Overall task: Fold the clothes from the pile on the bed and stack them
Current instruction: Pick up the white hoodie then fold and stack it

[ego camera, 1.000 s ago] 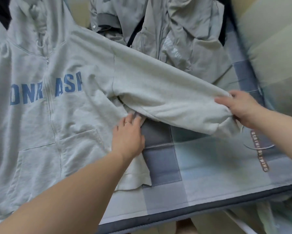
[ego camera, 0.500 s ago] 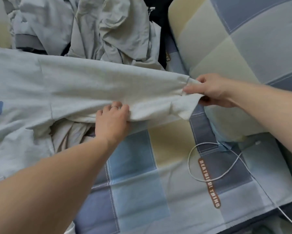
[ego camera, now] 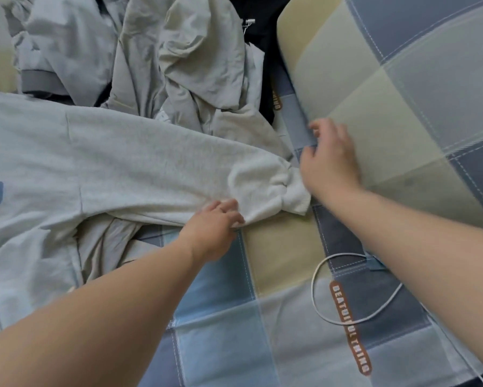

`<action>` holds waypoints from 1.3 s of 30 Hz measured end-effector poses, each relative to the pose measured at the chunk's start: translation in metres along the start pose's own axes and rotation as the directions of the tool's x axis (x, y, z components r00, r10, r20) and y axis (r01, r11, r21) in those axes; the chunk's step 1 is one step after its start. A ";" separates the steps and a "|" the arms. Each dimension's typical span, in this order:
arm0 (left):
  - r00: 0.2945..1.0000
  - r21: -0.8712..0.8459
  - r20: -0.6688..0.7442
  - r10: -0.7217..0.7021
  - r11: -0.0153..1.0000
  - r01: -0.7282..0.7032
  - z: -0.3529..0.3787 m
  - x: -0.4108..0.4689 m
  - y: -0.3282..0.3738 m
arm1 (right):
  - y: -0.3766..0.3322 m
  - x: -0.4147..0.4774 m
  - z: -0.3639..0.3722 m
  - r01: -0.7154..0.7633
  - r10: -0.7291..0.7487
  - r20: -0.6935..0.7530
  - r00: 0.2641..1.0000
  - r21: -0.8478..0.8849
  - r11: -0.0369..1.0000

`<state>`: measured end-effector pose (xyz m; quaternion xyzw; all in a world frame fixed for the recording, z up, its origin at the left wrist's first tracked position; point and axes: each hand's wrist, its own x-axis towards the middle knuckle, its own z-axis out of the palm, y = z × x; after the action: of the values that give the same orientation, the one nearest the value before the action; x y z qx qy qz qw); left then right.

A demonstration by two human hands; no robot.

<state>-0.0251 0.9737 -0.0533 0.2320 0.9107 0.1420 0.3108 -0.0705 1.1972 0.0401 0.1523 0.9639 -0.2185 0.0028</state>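
A light grey hoodie (ego camera: 53, 163) with blue letters lies spread over the left of the bed. Its sleeve (ego camera: 179, 166) stretches to the right and ends in a bunched cuff (ego camera: 279, 188). My left hand (ego camera: 212, 227) pinches the sleeve's lower edge just left of the cuff. Just right of the cuff hovers my right hand (ego camera: 329, 160), blurred, its fingers apart and holding nothing. Behind the sleeve lies the pile of crumpled grey clothes (ego camera: 179, 65).
The bed carries a checked sheet (ego camera: 276, 317) in blue, grey and yellow. A matching checked pillow (ego camera: 402, 93) fills the upper right. A white cable (ego camera: 332, 303) loops on the sheet under my right forearm. A dark garment (ego camera: 262, 32) shows behind the pile.
My right hand has let go of the cuff and lifted off to its right. The cuff has dropped and bunched. My left hand slid right along the sleeve's lower edge.
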 end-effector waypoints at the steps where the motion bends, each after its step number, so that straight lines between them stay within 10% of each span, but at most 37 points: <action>1: 0.999 0.002 -0.010 0.032 0.999 -0.032 0.000 -0.004 -0.002 | -0.009 -0.012 0.011 0.122 -0.120 0.070 0.990 -0.031 0.992; 8: 0.960 0.126 -0.215 -0.178 0.970 0.208 0.001 -0.056 -0.061 | -0.029 -0.049 0.115 0.364 -0.118 0.705 0.700 -0.209 0.908; 15: 0.905 0.076 -0.333 -0.265 0.949 0.306 -0.005 -0.120 -0.146 | -0.017 -0.044 0.102 -0.068 0.367 0.476 0.799 -0.535 0.842; 19: 0.839 -0.063 -0.392 -0.377 0.921 0.384 -0.013 -0.161 -0.198 | -0.123 -0.069 0.122 0.139 0.071 0.414 0.907 -0.455 0.879; 34: 0.723 -0.040 -0.506 -0.470 0.850 0.525 -0.026 -0.438 -0.564 | -0.564 -0.239 0.360 0.532 -0.413 0.481 0.773 -0.136 0.836; 39: 0.526 -0.606 -0.362 -0.770 0.623 0.494 -0.009 -0.506 -0.656 | -0.661 -0.296 0.432 0.553 -0.446 0.521 0.727 -0.060 0.831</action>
<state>0.1035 0.1558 -0.0574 -0.2572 0.9220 0.2774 0.0831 -0.0092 0.3606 -0.0518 -0.1752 0.9536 -0.1383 0.2020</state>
